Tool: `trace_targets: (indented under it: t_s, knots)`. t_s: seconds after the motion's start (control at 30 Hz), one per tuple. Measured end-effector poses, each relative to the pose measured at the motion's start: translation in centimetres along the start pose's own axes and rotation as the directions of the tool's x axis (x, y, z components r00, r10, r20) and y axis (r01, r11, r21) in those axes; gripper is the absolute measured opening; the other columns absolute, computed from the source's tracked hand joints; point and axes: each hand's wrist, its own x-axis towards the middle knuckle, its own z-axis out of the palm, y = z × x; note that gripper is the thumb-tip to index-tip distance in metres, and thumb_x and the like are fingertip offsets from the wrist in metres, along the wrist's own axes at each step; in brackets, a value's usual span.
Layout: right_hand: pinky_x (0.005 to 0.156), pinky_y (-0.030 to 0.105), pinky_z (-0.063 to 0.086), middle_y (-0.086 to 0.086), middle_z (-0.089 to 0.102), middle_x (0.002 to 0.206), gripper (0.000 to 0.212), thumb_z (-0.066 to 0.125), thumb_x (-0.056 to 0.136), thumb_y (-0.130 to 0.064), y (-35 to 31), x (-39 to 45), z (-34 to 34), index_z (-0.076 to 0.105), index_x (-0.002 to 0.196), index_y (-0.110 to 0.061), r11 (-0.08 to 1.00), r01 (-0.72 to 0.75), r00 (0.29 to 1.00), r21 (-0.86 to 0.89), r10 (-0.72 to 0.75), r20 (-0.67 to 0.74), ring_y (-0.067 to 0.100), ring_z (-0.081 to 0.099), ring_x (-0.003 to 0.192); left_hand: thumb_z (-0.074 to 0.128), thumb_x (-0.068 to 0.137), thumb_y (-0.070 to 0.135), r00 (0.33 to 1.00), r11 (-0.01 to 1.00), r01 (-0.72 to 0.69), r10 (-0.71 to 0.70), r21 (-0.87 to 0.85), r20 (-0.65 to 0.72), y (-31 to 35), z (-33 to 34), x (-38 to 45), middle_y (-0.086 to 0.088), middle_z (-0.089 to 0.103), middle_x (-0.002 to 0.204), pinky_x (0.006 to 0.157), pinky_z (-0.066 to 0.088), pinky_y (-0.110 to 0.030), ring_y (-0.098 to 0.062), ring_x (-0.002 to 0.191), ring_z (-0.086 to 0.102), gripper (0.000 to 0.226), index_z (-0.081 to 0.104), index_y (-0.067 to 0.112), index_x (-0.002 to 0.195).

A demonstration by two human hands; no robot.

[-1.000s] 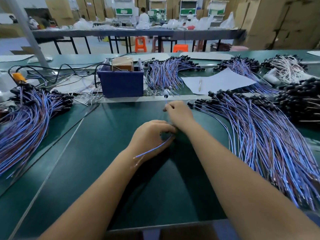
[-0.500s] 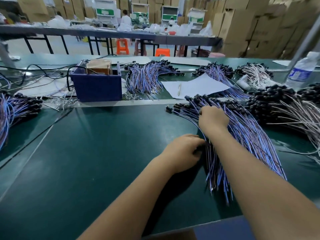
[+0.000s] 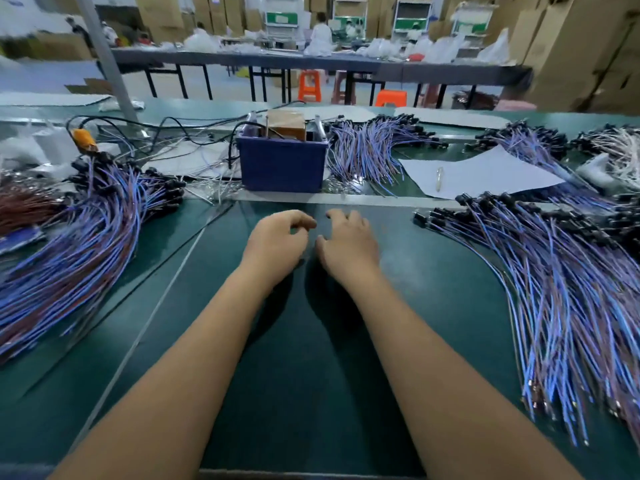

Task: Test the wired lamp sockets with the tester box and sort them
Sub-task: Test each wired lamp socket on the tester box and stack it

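My left hand (image 3: 277,245) and my right hand (image 3: 348,245) hover side by side over the green table (image 3: 304,368), just in front of the blue tester box (image 3: 282,168). Both have loosely curled fingers, and no wire or socket shows in either. A large pile of blue-wired black lamp sockets (image 3: 561,292) lies to the right of my right arm. Another pile of the same sockets (image 3: 79,244) fans out on the left. A third bundle (image 3: 367,150) sits just right of the box.
A white sheet (image 3: 491,171) with a pen (image 3: 440,178) lies behind the right pile. White-wired sockets (image 3: 620,147) sit at the far right. Black cables and an orange plug (image 3: 83,140) trail left of the box. A grey post (image 3: 104,57) rises at the back left.
Both hands have left the right-hand pile and come back to the middle in front of the tester box. The wire held a second ago is no longer in them. The view swung left.
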Motion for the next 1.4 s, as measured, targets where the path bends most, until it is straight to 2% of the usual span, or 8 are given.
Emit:
trace_targets:
  t_s: [0.23,0.37,0.5,0.67,0.87,1.0,1.17,1.4]
  knots:
    - [0.1,0.036,0.032,0.004,0.051,0.125,0.036,0.049,0.093,-0.034,-2.9,0.4,3.4,0.058,0.126,-0.024,0.991,0.133,0.99,0.019,-0.133,0.035,0.025,0.04,0.119,0.053,0.086,0.013,0.949,0.934,0.235,-0.16,0.27,-0.271,-6.6,-5.9,1.4,-0.013,0.054,0.131,0.102,0.036,-0.039,-0.033,0.124,0.042,0.04,0.062,0.017,0.124]
    - [0.1,0.036,0.033,0.002,0.052,0.125,0.034,0.05,0.094,-0.032,-2.3,0.6,3.5,0.059,0.125,-0.023,0.988,0.147,0.988,0.053,-0.149,0.035,0.024,0.04,0.119,0.058,0.084,0.023,0.862,0.77,0.448,-0.237,0.454,-0.449,-8.4,-7.9,2.0,-0.02,0.021,0.154,0.115,0.012,-0.049,-0.037,0.143,0.01,0.037,0.06,0.02,0.12]
    - [0.1,0.037,0.033,0.001,0.052,0.125,0.035,0.049,0.094,-0.033,-2.4,0.5,3.5,0.059,0.126,-0.024,0.988,0.151,0.988,0.043,-0.152,0.027,0.024,0.04,0.119,0.058,0.085,0.028,0.781,0.675,0.609,-0.42,0.416,-0.462,-9.4,-8.9,2.2,-0.026,-0.008,0.159,0.119,-0.003,-0.051,-0.042,0.146,-0.008,0.03,0.057,0.014,0.112]
    - [0.1,0.036,0.033,0.0,0.052,0.126,0.034,0.049,0.094,-0.035,-2.4,0.5,3.4,0.059,0.125,-0.025,0.988,0.146,0.989,0.041,-0.147,0.033,0.024,0.04,0.118,0.056,0.085,0.012,0.819,0.741,0.53,-0.321,0.413,-0.475,-10.0,-9.0,1.9,-0.019,0.023,0.151,0.111,0.022,-0.045,-0.04,0.132,0.025,0.023,0.066,0.016,0.105]
    - [0.098,0.036,0.033,-0.001,0.052,0.125,0.032,0.049,0.094,-0.035,-2.4,0.2,3.1,0.06,0.123,-0.027,0.988,0.142,0.988,0.055,-0.145,0.049,0.023,0.04,0.118,0.046,0.071,-0.015,0.879,0.861,0.358,-0.18,0.361,-0.442,-10.1,-9.3,1.1,-0.006,0.061,0.123,0.081,0.038,-0.035,-0.034,0.111,0.044,0.048,0.075,0.018,0.09]
    - [0.096,0.033,0.032,-0.001,0.054,0.123,0.027,0.05,0.094,-0.034,-2.3,0.0,3.1,0.063,0.117,-0.027,0.985,0.141,0.988,0.099,-0.146,0.042,0.023,0.04,0.116,0.05,0.069,-0.01,0.906,0.858,0.324,-0.159,0.398,-0.393,-9.8,-9.3,1.0,-0.002,0.069,0.111,0.079,0.043,-0.037,-0.033,0.103,0.049,0.046,0.077,0.022,0.089]
    - [0.094,0.031,0.03,-0.002,0.055,0.12,0.025,0.051,0.094,-0.033,-2.3,0.0,3.0,0.064,0.115,-0.027,0.983,0.141,0.989,0.114,-0.146,0.036,0.022,0.041,0.115,0.056,0.079,0.008,0.89,0.907,0.308,-0.169,0.286,-0.423,-9.4,-9.4,0.9,0.01,0.058,0.062,0.085,0.048,-0.04,-0.029,0.094,0.058,0.029,0.076,0.026,0.09]
    - [0.097,0.033,0.031,-0.003,0.055,0.12,0.026,0.05,0.094,-0.033,-2.3,0.1,2.9,0.065,0.115,-0.027,0.982,0.137,0.989,0.131,-0.143,0.035,0.021,0.041,0.115,0.064,0.081,0.025,0.939,0.908,0.204,-0.076,0.366,-0.336,-9.4,-8.7,1.1,0.007,0.071,0.092,0.089,0.046,-0.037,-0.022,0.103,0.058,0.027,0.071,0.028,0.106]
